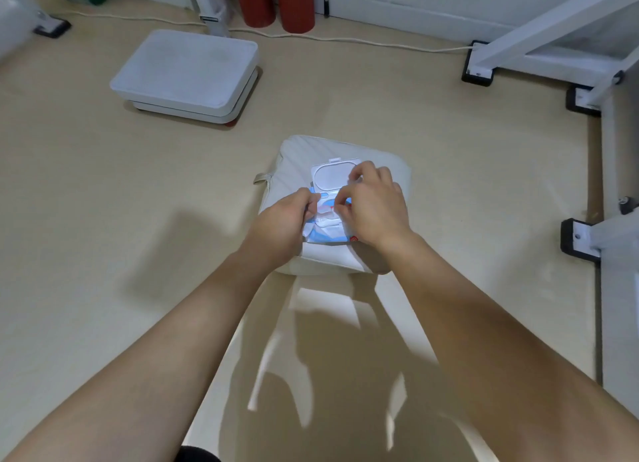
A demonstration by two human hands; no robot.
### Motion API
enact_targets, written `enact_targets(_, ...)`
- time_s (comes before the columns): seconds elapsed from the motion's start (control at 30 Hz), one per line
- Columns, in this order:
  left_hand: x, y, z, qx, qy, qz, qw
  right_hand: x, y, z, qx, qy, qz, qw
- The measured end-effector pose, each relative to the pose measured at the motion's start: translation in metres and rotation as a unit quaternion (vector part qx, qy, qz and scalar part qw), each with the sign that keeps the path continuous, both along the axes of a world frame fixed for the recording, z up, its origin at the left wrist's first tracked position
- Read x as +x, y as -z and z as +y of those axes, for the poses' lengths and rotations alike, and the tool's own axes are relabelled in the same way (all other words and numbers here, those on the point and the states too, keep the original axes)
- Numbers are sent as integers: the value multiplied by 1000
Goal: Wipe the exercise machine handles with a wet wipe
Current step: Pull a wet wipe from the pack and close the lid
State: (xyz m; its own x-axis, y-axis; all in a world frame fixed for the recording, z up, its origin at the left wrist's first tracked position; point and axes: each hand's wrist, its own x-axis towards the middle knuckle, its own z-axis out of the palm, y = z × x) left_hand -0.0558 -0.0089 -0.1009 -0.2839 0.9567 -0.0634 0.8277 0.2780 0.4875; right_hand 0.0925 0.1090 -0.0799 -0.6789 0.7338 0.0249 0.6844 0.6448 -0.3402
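Left hand gripping wipes pack, right hand pinching at its opening, lid up

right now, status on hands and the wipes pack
Left hand steadying wet wipe pack on cushion. Right hand pinching at the opening, lid flipped up. No wipe out yet. Nothing in the way.

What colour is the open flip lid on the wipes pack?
White flip lid, seen clearly in the head view.
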Motion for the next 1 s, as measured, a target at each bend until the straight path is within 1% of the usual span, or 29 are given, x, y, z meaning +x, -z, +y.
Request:
enact_targets(0.07, 1, 3, -1, 7, -6, 0, 1000, -10, -5, 5, 56, -28, -71, 996)
enact_targets(0.13, 2, 4, -3, 15, -4, -7, 1000, -14, -7, 11, 80, -40, -117, 989)
enact_targets(0.27, 3, 3, -5, 16, 4, -12, 1000, -13, -6, 16, 107, -80, -156, 979)
enact_targets(0.4, 3, 2, -6, 17, 7, -3, 1000, -13, -3, 17, 120, -134, -171, 969)
enact_targets(0.5, 4, 2, -5, 2, 0, 5, 1000, -9, 2, 16, 138, -164, -166, 963)
enact_targets(0.6, 5, -1, -6, -1, -4, -8, 1000, -5, 2, 19, 133, -176, -160, 962)
enact_targets(0.77, 31, -21, 1, 10, -94, -11, 996, 2, -3, 20, 100, -197, -126, 967)
enact_targets(0.9, 40, -23, 13, -2, -106, 36, 994, 8, -1, 18, 95, -197, -82, 972)
enact_targets(0.93, 37, -19, 16, 1, -105, 25, 994, 9, 1, 17, 95, -193, -73, 974)
enact_targets(1.0, 33, -14, 21, 7, -79, -25, 997, 11, 5, 15, 101, -187, -56, 976)
